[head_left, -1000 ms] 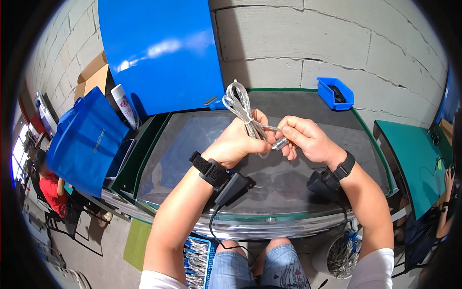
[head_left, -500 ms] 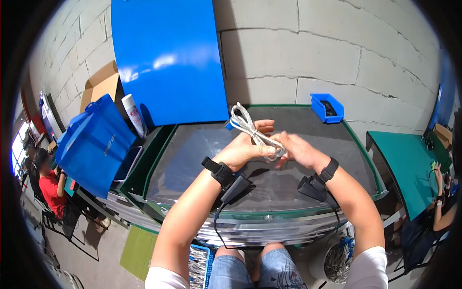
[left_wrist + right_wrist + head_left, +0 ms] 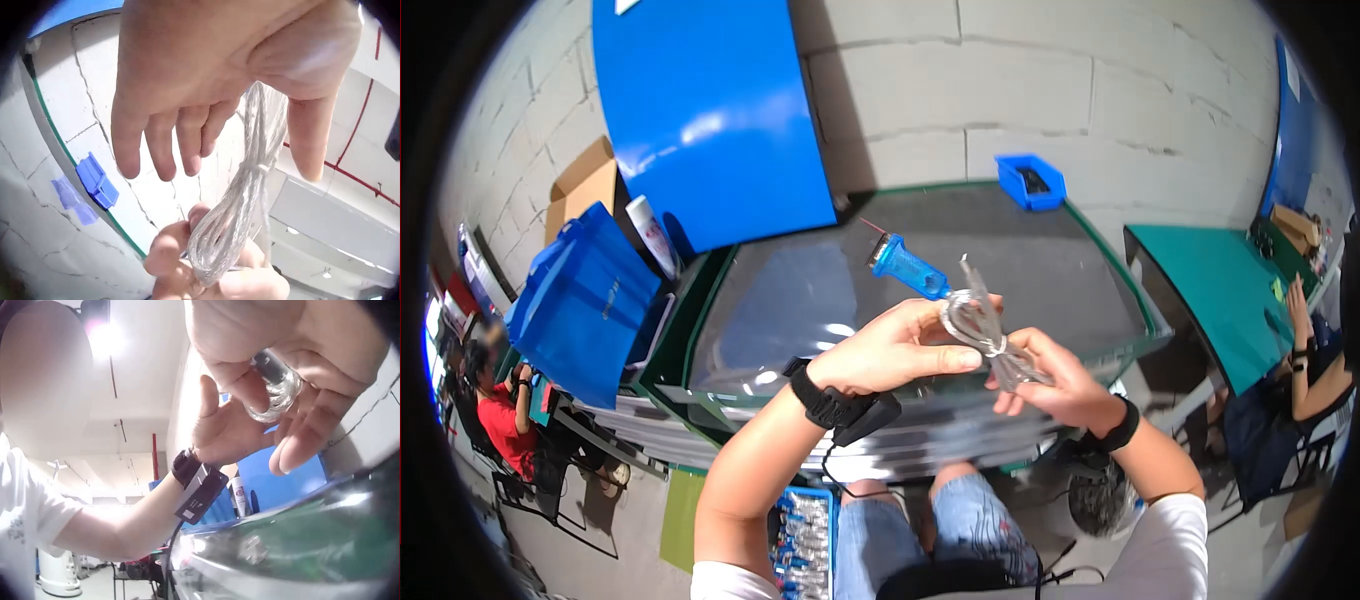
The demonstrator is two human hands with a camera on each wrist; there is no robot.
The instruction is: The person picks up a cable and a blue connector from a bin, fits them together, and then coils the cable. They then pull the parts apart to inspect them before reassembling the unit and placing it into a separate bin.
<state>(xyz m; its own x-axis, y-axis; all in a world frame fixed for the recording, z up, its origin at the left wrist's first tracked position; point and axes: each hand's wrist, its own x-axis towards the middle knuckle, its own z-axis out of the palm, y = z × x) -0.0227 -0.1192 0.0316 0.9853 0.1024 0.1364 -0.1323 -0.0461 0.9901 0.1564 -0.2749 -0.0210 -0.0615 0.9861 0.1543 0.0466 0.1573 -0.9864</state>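
A coiled clear-silver cable (image 3: 975,318), tied around its middle, lies between the two hands, with a translucent blue connector (image 3: 912,272) at its far left. The right hand (image 3: 1062,385) pinches the coil's near end. Beside the coil, the left hand (image 3: 890,352) has its thumb extended. In the left wrist view, the left hand's fingers (image 3: 160,147) are nearly straight and spread, the coil (image 3: 219,234) hangs between them and the thumb, and the right hand (image 3: 250,282) holds its lower loop. In the right wrist view, curled fingers partly cover the coil (image 3: 282,400).
A dark, green-edged work surface (image 3: 930,225) spans the middle. A small blue bin (image 3: 1045,193) stands at its back right. At left are a blue bag (image 3: 585,305) and a spray can (image 3: 650,235). Below are a blue crate (image 3: 833,540) of cables and a bucket (image 3: 1100,505).
The coil has moved lower and turned between the hands, and the blue connector has come into clear view above it. Both hands are lower; the left hand's fingers are extended. The head view has shifted.
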